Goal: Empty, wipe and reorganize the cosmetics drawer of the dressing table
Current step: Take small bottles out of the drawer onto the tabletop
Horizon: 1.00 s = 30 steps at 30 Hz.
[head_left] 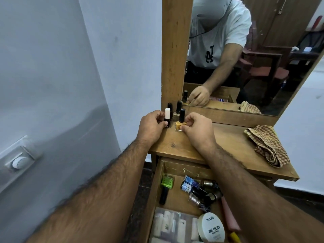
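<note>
A home bedroom: a wooden dressing table (228,142) with a mirror (254,55) stands against a blue-white wall (70,67), its open drawer (158,183) holding nail polish bottles (194,188).

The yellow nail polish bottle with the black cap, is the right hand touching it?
Touching. The head view shows the right hand pinching the yellow nail polish bottle with the black cap at its glass base, thumb and fingers against it, on the wooden tabletop.
</note>
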Available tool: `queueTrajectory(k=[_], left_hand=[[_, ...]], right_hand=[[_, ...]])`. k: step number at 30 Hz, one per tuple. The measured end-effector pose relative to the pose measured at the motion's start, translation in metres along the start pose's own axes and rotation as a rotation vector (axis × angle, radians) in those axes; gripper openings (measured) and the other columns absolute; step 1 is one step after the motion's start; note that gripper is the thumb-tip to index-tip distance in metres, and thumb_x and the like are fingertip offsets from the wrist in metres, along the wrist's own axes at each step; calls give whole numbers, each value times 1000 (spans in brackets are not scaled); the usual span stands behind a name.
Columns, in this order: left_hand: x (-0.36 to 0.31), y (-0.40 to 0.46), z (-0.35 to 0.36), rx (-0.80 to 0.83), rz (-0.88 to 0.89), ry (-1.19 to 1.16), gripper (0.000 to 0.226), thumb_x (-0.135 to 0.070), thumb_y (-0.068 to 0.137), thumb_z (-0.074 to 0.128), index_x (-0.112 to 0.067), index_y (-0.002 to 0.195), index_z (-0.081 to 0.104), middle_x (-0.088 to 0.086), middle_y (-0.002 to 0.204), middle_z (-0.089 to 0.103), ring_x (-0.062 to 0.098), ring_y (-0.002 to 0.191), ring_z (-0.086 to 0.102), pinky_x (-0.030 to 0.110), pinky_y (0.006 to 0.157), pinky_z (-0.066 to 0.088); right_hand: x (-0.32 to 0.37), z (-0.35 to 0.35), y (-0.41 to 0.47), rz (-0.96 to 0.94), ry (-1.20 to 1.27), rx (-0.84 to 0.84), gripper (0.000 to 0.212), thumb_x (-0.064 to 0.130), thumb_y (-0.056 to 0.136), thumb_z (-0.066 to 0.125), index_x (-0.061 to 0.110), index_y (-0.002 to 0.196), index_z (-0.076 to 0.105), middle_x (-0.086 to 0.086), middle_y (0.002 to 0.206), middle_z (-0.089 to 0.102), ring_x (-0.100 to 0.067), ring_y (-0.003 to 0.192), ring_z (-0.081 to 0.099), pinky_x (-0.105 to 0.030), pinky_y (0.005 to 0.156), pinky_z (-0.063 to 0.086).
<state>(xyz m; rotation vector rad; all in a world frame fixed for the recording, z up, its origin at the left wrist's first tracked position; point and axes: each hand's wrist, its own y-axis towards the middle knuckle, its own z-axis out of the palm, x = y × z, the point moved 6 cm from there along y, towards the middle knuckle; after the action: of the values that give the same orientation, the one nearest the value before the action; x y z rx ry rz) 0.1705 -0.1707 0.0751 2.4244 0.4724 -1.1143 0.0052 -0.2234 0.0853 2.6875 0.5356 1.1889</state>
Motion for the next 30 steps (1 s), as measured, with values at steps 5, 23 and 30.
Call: queueTrajectory(k=[5, 23, 30], left_hand=[[3, 5, -1, -48, 1, -5, 29, -17, 88, 72, -17, 117, 69, -2, 111, 70, 6, 93, 57, 19, 84, 41], [2, 14, 3, -115, -6, 81, 25, -22, 86, 74, -15, 110, 72, -1, 105, 73, 8, 92, 63, 18, 81, 45], [-1, 3, -4, -121, -8, 54, 29, -21, 87, 74, -20, 115, 69, -5, 103, 72, 5, 88, 62, 16, 78, 43]], right_hand=[[3, 7, 9, -4, -44, -32, 15, 22, 85, 76, 24, 93, 64, 4, 92, 66, -13, 86, 60, -32, 76, 54], [10, 15, 18, -22, -130, -33, 19, 26, 87, 74, 28, 92, 56, 3, 97, 63, -13, 89, 57, -29, 73, 49], [12, 5, 8, -40, -90, -58, 18, 23, 88, 73, 24, 102, 62, 4, 95, 66, -13, 89, 61, -31, 77, 54]])
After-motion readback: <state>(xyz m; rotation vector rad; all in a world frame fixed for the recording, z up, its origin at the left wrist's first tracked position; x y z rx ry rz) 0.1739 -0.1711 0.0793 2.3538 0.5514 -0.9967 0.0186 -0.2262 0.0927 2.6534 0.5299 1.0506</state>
